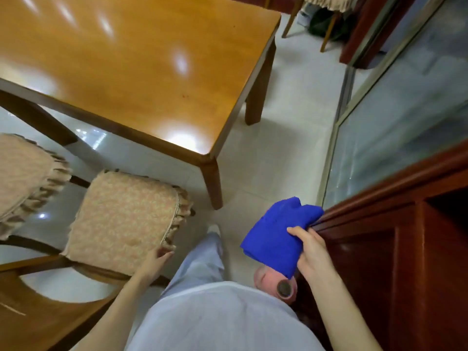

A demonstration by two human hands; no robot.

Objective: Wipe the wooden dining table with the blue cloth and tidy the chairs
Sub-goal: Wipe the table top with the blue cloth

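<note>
The glossy wooden dining table fills the upper left, its near corner pointing toward me. A folded blue cloth hangs in the air at lower right, gripped by my right hand just beside a red-brown cabinet. My left hand grips the near corner of a chair's beige frilled seat cushion. That chair's curved wooden backrest is at the bottom left. A second chair with the same cushion stands to its left, partly under the table.
A red-brown wooden cabinet stands close on the right. Glass sliding doors run behind it. Another cushioned chair stands at the top right. A pink slipper shows on the white tiled floor between table and cabinet.
</note>
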